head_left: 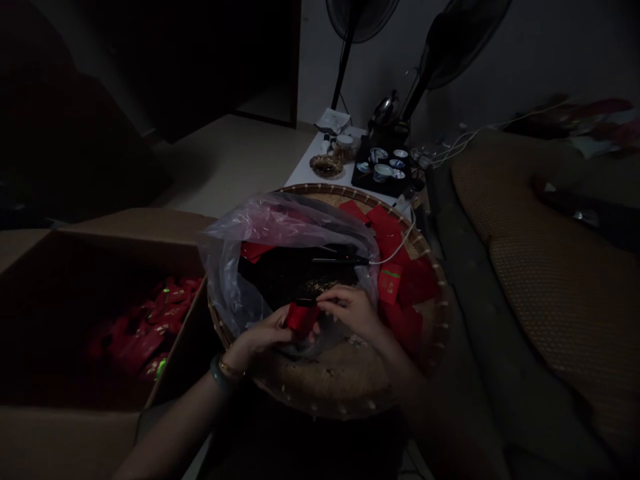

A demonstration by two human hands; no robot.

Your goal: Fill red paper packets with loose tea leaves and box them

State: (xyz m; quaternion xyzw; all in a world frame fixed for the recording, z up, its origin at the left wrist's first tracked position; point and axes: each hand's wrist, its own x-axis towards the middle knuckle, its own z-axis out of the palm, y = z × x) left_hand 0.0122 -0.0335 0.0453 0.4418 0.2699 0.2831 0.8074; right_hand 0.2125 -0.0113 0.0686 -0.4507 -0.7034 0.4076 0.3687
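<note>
My left hand (270,331) is closed around a small shiny red packet (302,319), whose dark top edge faces up. At the top right corner of this packet, my right hand (350,309) pinches with thumb and forefinger; any small thing between the fingertips is too dim to make out. Beneath both hands lies a clear plastic bag (227,273), wide at the mouth, with dark loose contents (280,273) that look like dried leaves. A slim black device (340,261) with a white cord rests across the bag. Flat red packets (390,283) lie to its right.
A round woven bamboo tray (330,390) carries the bag and packets. On the left stands an open cardboard box (175,353) with many red packets (145,330). Behind are a white table (305,163), a tea tray with cups (383,172) and fans (450,40). A woven-covered seat (545,287) is at right.
</note>
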